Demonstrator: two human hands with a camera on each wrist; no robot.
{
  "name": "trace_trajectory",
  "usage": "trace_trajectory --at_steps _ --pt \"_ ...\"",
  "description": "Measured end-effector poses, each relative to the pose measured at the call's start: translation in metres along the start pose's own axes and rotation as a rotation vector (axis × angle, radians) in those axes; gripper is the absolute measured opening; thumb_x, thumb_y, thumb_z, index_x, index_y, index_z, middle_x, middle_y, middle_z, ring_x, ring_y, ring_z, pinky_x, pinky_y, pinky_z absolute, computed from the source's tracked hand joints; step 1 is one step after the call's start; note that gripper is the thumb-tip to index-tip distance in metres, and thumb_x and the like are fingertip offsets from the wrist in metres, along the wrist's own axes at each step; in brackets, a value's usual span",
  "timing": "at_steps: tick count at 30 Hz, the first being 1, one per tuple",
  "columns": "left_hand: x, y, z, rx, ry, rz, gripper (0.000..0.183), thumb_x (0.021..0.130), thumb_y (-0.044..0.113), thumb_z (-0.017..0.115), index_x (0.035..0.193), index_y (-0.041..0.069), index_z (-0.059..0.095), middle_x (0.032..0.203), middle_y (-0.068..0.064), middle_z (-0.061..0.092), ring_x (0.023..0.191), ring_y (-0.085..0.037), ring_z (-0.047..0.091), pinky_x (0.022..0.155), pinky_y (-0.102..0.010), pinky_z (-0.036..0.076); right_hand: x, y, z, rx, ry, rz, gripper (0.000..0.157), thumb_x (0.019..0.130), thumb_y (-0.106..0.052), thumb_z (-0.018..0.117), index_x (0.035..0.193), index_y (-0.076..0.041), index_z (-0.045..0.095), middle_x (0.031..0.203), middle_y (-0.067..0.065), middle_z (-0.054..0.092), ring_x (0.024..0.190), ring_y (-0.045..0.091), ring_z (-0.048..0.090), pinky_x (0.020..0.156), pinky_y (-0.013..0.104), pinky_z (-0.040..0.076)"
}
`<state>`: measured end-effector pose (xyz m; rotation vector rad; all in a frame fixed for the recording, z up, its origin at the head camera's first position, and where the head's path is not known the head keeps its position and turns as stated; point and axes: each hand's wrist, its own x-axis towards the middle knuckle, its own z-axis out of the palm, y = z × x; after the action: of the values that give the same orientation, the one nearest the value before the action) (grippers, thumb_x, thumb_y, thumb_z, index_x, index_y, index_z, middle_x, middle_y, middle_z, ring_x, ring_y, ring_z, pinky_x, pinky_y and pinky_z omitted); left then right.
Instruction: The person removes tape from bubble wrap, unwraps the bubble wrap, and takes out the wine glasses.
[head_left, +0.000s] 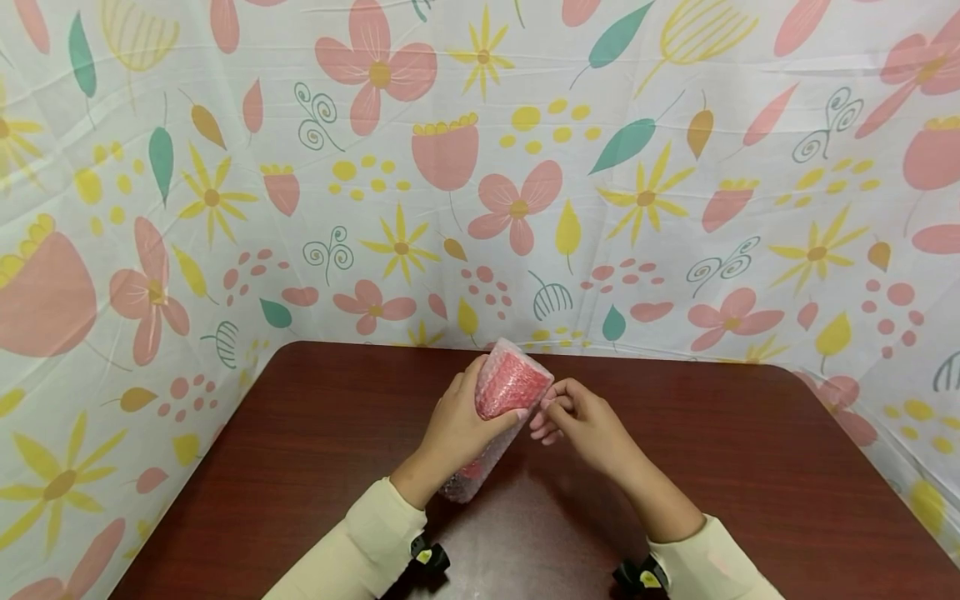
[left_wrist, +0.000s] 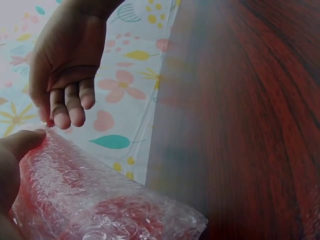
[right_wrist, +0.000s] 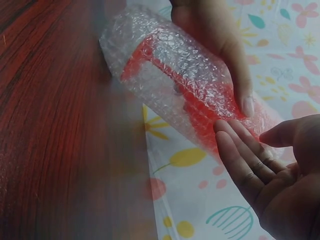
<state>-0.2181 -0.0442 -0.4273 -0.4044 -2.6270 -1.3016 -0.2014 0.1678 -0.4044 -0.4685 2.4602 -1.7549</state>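
A red object sealed inside clear bubble wrap is held tilted above the table. Through the plastic, the object's exact kind cannot be made out. My left hand grips the bundle from the left, its thumb lying across the front. At the bundle's upper right edge is my right hand, thumb and index fingertip together on the wrap's edge. In the left wrist view, the other fingers of the right hand hang loosely below that pinch. The bundle partly hides the left fingers.
A dark reddish-brown wooden table with rounded far corners lies beneath both hands. Behind it and along the sides hangs a white cloth printed with flowers and leaves. Black wrist straps with cameras sit by the pale sleeves.
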Motion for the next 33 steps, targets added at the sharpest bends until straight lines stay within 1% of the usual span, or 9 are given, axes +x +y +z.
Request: trace_trajectory --at_steps 4,10,16,19,25,31,33 --pt "-0.0006 0.0012 -0.0005 0.006 0.004 -0.001 0.093 0.081 0.055 0.080 0.156 0.026 0.034 0.132 -0.007 0.056 0.109 -0.024 0.061 0.089 -0.044 0.052 -0.0010 -0.0004 -0.0002 0.002 -0.023 -0.015 0.019 0.107 -0.010 0.045 0.113 0.007 0.050 0.098 0.030 0.070 0.083 0.031 0.074 0.074 0.044 0.061" --pt "-0.0006 0.0025 -0.0009 0.030 0.016 0.003 0.093 0.081 0.052 0.080 0.156 0.022 0.033 0.134 -0.009 0.056 0.113 -0.026 0.060 0.094 -0.049 0.049 -0.0033 -0.0024 0.0002 -0.021 -0.037 -0.022 0.022 0.109 -0.011 0.040 0.117 0.007 0.051 0.100 0.025 0.072 0.083 0.027 0.075 0.075 0.043 0.061" --pt "0.0002 0.0010 0.0004 0.041 0.030 0.013 0.094 0.080 0.050 0.082 0.156 0.020 0.035 0.134 -0.010 0.056 0.114 -0.027 0.060 0.097 -0.050 0.048 -0.0045 -0.0036 0.0005 -0.020 -0.042 -0.024 0.023 0.109 -0.011 0.039 0.118 0.006 0.052 0.099 0.025 0.071 0.084 0.031 0.074 0.075 0.042 0.061" --pt "0.0006 -0.0001 0.0008 0.046 0.039 0.023 0.094 0.080 0.049 0.083 0.155 0.020 0.036 0.133 -0.010 0.057 0.114 -0.026 0.060 0.098 -0.051 0.047 -0.0046 -0.0037 0.0004 -0.021 -0.053 -0.034 0.025 0.109 -0.011 0.038 0.118 0.008 0.051 0.097 0.025 0.071 0.082 0.031 0.074 0.075 0.042 0.061" --pt "0.0007 0.0001 0.0008 0.054 0.047 0.028 0.094 0.078 0.048 0.084 0.154 0.019 0.037 0.132 -0.011 0.057 0.115 -0.027 0.060 0.100 -0.052 0.046 -0.0049 -0.0042 0.0004 -0.007 -0.063 -0.033 0.021 0.108 -0.010 0.040 0.116 0.007 0.049 0.093 0.024 0.070 0.080 0.033 0.074 0.073 0.045 0.061" --pt "0.0005 0.0009 0.0003 0.061 0.046 0.021 0.095 0.078 0.048 0.084 0.155 0.019 0.036 0.135 -0.011 0.056 0.118 -0.029 0.059 0.102 -0.053 0.044 -0.0042 -0.0021 -0.0007 0.026 -0.085 -0.041 0.020 0.109 -0.011 0.038 0.116 0.008 0.043 0.103 0.028 0.071 0.086 0.034 0.075 0.074 0.043 0.061" --pt "0.0004 0.0006 0.0000 0.061 0.047 0.018 0.095 0.079 0.049 0.084 0.155 0.019 0.036 0.136 -0.011 0.056 0.119 -0.029 0.058 0.103 -0.054 0.043 -0.0038 -0.0019 -0.0008 0.015 -0.073 -0.037 0.019 0.109 -0.011 0.040 0.116 0.006 0.045 0.101 0.027 0.072 0.084 0.032 0.075 0.073 0.042 0.061"
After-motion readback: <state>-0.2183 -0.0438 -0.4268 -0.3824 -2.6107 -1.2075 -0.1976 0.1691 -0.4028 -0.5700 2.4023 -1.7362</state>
